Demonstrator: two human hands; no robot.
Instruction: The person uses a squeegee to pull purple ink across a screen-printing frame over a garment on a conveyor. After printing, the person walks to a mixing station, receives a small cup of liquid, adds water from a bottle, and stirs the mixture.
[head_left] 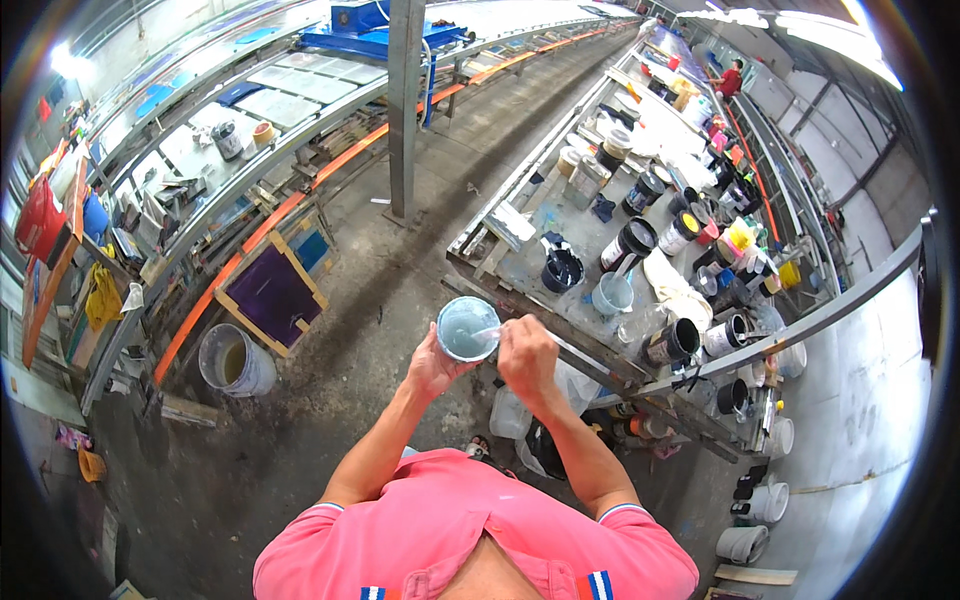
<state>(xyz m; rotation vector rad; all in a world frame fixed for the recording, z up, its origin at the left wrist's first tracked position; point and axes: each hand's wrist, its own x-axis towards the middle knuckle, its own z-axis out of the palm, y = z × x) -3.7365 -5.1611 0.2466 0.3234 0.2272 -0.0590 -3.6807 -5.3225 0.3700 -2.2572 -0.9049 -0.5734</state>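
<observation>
A small round tub [462, 322] with pale grey-blue liquid or paste inside is held up in front of my chest. My left hand [436, 364] is wrapped round its left and lower side. Over the tub's right rim, my right hand [527, 352] is closed on a pale, translucent stirring stick [487, 334], whose lower end reaches into the contents. The exact shape of the stick's hidden part cannot be made out. Nearest to my right hand on the bench are a clear tub with grey-blue contents [612, 294] and a dark tub of navy paste [562, 270].
A long workbench [590, 225] on the right carries many paint tubs and jars, with its corner close to my right arm. A metal post [402, 120] rises ahead. On the left stand a purple framed screen [272, 292] and a bucket [237, 362]. A person in red [730, 80] is far off.
</observation>
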